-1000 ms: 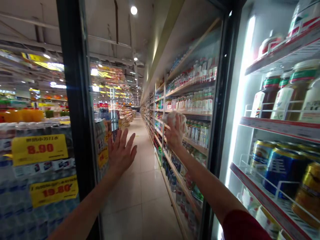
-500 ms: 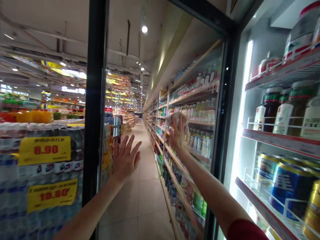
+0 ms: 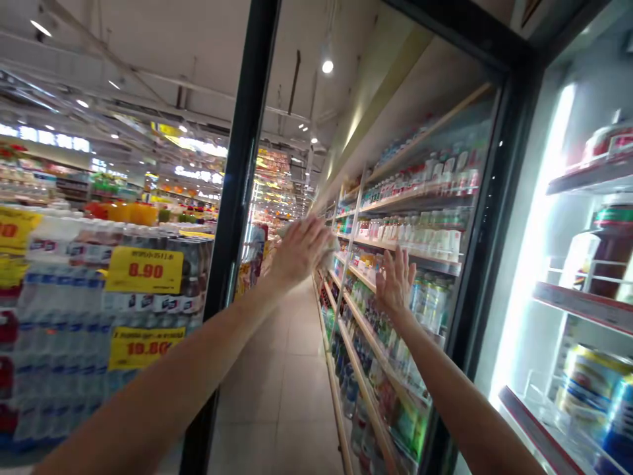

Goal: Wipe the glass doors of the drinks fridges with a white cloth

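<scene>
A pale, crumpled cloth (image 3: 328,249) lies under my left hand (image 3: 301,249), which presses it with fingers extended against the glass pane (image 3: 291,389) of an open cooler door. The cloth is partly hidden by the hand and a little blurred. To the right, my right hand (image 3: 395,282) is raised at the same pane, fingers up and apart, holding nothing. Whether its palm touches the glass I cannot tell. The black door frame (image 3: 242,171) runs up between my left forearm and hand.
On the right, lit cooler shelves (image 3: 583,298) hold bottles and cans. Stacked water packs (image 3: 64,330) with a yellow price sign (image 3: 144,270) stand left of the door. Shelves of drinks (image 3: 390,241) and an aisle floor (image 3: 274,369) show in the glass.
The cloth has passed from my right hand to my left. My left hand has moved up and right; my right hand is now bare and farther right. The view has turned left.
</scene>
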`<state>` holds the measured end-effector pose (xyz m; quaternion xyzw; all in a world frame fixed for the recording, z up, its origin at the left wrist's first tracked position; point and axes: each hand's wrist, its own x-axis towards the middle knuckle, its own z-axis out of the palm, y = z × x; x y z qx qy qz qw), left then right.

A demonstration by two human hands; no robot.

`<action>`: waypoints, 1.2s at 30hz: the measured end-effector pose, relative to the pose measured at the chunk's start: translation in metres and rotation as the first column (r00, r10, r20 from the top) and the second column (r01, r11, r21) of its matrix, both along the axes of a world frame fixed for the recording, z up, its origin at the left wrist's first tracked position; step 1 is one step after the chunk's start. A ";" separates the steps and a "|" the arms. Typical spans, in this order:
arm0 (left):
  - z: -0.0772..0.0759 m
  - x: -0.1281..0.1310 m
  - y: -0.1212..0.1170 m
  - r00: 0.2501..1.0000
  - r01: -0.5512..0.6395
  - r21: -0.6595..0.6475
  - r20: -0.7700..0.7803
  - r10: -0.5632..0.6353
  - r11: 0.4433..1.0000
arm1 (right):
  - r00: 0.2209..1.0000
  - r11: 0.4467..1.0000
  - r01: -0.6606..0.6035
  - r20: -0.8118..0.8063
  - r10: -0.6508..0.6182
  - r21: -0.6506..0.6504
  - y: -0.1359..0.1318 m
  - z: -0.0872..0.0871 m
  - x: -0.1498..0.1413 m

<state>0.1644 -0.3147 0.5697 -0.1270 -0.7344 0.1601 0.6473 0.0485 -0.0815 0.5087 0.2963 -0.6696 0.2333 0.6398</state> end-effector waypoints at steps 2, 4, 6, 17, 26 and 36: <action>0.028 0.012 -0.015 0.994 -0.031 0.177 -0.095 0.049 0.984 | 0.994 0.994 0.103 -0.027 -0.103 0.035 0.009 -0.007 -0.012; 0.029 0.020 -0.019 0.987 -0.065 0.255 -0.124 0.100 0.965 | 0.989 0.990 0.137 -0.052 -0.135 0.033 0.011 -0.013 -0.015; -0.007 0.022 -0.014 0.995 -0.098 0.078 -0.024 0.100 0.992 | 0.988 0.989 0.143 -0.062 -0.141 0.029 0.010 -0.015 -0.013; -0.033 0.033 -0.026 0.993 -0.108 -0.021 0.037 0.109 0.994 | 0.986 0.988 0.155 -0.064 -0.154 0.016 0.007 -0.014 -0.012; -0.123 0.030 -0.035 0.911 0.202 -0.596 0.406 0.074 0.777 | 0.986 0.987 0.158 -0.063 -0.157 0.000 0.005 -0.016 -0.013; -0.120 0.014 -0.008 0.880 0.309 -0.648 0.472 0.050 0.696 | 0.990 0.992 0.123 -0.068 -0.125 -0.028 0.007 -0.016 -0.013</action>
